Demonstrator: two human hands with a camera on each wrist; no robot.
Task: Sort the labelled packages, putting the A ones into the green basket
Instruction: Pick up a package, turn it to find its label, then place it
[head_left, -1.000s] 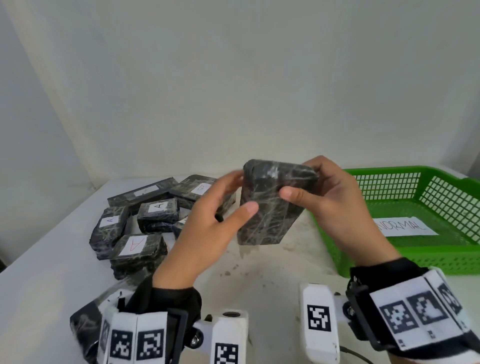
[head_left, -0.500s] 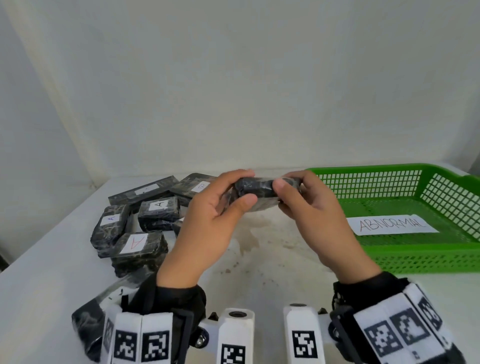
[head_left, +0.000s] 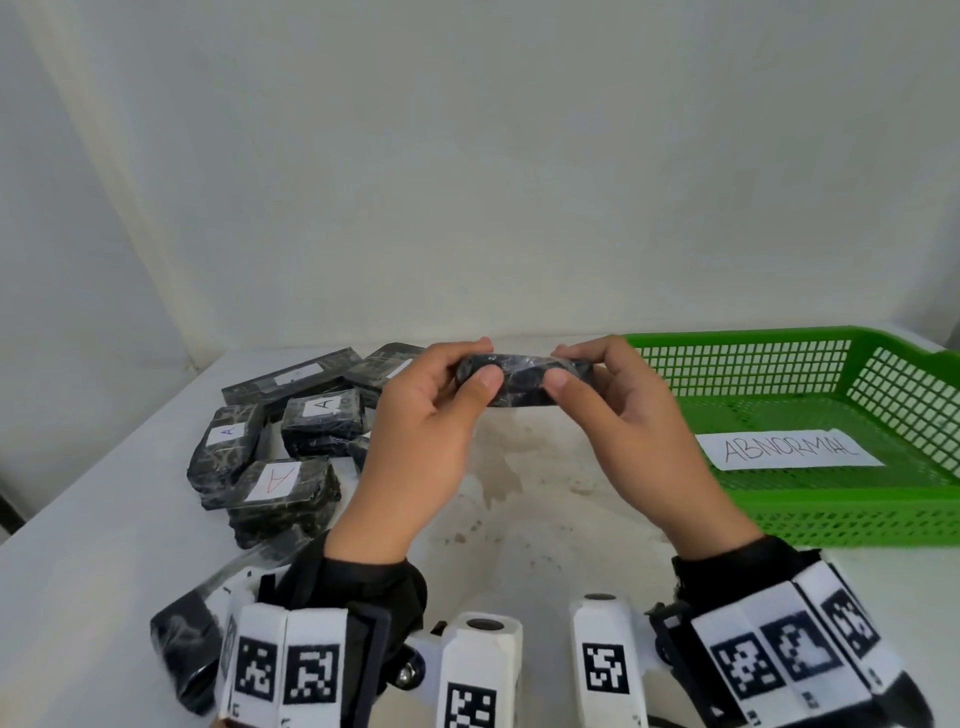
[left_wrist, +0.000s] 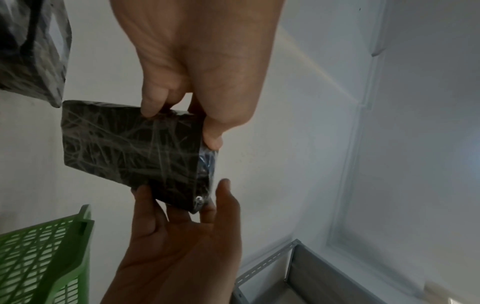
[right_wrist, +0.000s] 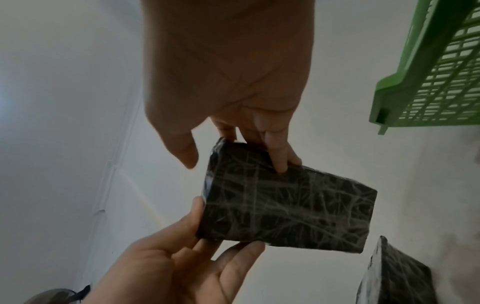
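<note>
A black film-wrapped package (head_left: 522, 382) is held above the table, flat and edge-on to the head view. My left hand (head_left: 480, 361) pinches its left end and my right hand (head_left: 563, 366) pinches its right end. In the wrist views its underside (left_wrist: 135, 148) (right_wrist: 285, 209) shows no label, and its top face is hidden. The green basket (head_left: 779, 519) sits on the right, holding only a paper sheet reading ABNORMAL (head_left: 789, 449). On the left, a pile of similar packages includes ones labelled A (head_left: 280, 480) (head_left: 324, 410) (head_left: 226, 436).
Another black package (head_left: 182, 654) lies at the table's near left, partly behind my left wrist. The white table (head_left: 519, 519) is stained under my hands. A white wall stands close behind the table. A grey metal shelf frame (left_wrist: 293, 267) shows in the left wrist view.
The package has turned from standing face-on to lying flat and edge-on between both hands. The hands sank slightly and drew level, and the basket's paper is uncovered.
</note>
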